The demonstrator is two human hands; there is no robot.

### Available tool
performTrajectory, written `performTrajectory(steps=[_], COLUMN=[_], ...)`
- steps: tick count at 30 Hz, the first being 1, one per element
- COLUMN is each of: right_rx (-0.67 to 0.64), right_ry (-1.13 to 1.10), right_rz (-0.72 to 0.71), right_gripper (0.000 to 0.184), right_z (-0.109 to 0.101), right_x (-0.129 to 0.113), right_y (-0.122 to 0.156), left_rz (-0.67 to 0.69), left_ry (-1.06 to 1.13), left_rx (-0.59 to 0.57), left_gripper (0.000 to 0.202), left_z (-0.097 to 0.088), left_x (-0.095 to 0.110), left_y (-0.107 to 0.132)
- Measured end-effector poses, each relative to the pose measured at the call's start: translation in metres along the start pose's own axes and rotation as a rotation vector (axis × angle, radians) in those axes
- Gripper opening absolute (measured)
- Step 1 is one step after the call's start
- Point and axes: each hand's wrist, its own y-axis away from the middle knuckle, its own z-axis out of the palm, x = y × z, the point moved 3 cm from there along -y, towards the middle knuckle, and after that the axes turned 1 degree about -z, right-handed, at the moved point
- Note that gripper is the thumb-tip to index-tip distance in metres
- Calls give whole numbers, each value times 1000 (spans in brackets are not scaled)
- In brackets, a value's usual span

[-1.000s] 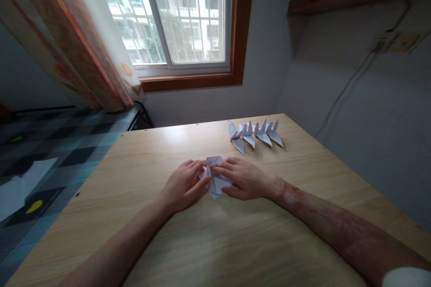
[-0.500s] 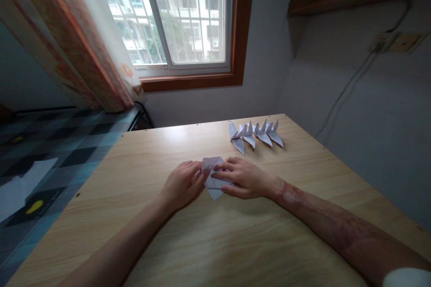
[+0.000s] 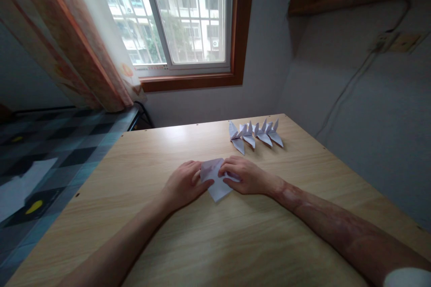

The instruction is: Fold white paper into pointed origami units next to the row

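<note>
A partly folded sheet of white paper (image 3: pixel 215 179) lies on the wooden table (image 3: pixel 208 237) in front of me. My left hand (image 3: pixel 183 186) presses on its left edge, fingers curled against the paper. From the right, my right hand (image 3: pixel 247 175) pinches the upper right part of the paper with bent fingers. Behind my right hand, a row of several finished white folded paper figures (image 3: pixel 256 134) stands near the table's far edge.
A barred window (image 3: pixel 178 13) with a patterned curtain (image 3: pixel 74 40) is behind the table. A wall with a cable and socket (image 3: pixel 397 42) runs along the right. At the left is a chequered bed cover (image 3: pixel 50 152) with a white sheet on it.
My right fingers have curled from flat to a pinch on the paper. The paper's lower point now sticks out further toward me. My left hand has hardly shifted.
</note>
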Motion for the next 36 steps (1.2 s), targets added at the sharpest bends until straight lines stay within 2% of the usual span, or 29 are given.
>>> performTrajectory(steps=[3,7,9,13,17,21,26,32,36], right_rx=[86,250,232,86,8,5,26,12,35], right_ry=[8,37,13,-34,-79,-50,12,15,-24], right_rz=[18,82,84,17,-15,5,13,-50,-94], right_gripper=[24,48,49,25,21,15,16,20,13], right_z=[-1,-5,-5,-4,-7,-7,-1,3,1], right_x=[1,5,5,0,-7,-6,0,-2,-5], right_y=[2,4,3,-2,-6,-4,0,0,-1], left_rz=[-15,-29,-34,-61,-88,-124,-140,-242,-229], left_ry=[-15,2,23,89,62,-57,-23,27,-10], left_rx=[17,35,43,87,122,98,54,29,39], left_gripper=[26,27,25,18,12,30,33,44,42], left_z=[0,0,1,2,2,2,0,1,3], left_x=[-3,-7,-9,-14,-18,-16,-9,-2,3], left_y=[0,0,1,3,2,0,-1,-1,-3])
